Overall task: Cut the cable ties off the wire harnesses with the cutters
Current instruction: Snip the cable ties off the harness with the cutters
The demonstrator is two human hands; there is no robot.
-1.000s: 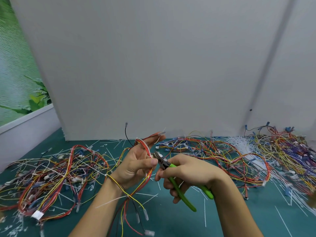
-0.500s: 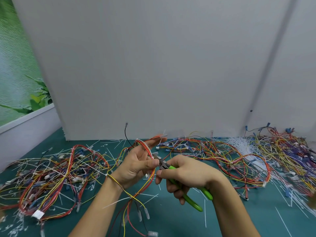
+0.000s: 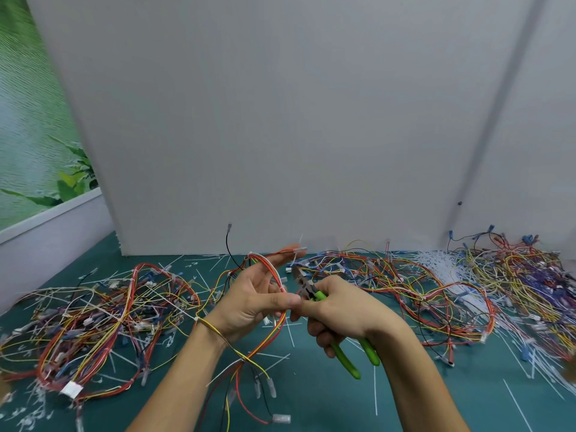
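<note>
My left hand (image 3: pixel 249 302) holds a red, orange and yellow wire harness (image 3: pixel 268 333) above the table, its thumb pressing the wires against the palm while the fingers stretch forward. The harness loops over my wrist and hangs down with white connectors at its ends. A white cable tie (image 3: pixel 297 252) sticks up near my fingertips. My right hand (image 3: pixel 339 310) grips the green-handled cutters (image 3: pixel 343 358). Their dark jaws (image 3: pixel 300 280) point up and to the left, right beside the harness and my left thumb.
A green mat (image 3: pixel 311 385) covers the table, strewn with cut white tie pieces. One big tangle of harnesses (image 3: pixel 93 322) lies at the left, another (image 3: pixel 405 288) spreads at the right. A heap of white ties (image 3: pixel 442 269) sits far right. A grey board (image 3: pixel 280 120) stands behind.
The cutters' jaws have lifted up and away from the harness, and the handles have spread apart. My left fingers have straightened forward. The harness's hanging ends have shifted slightly.
</note>
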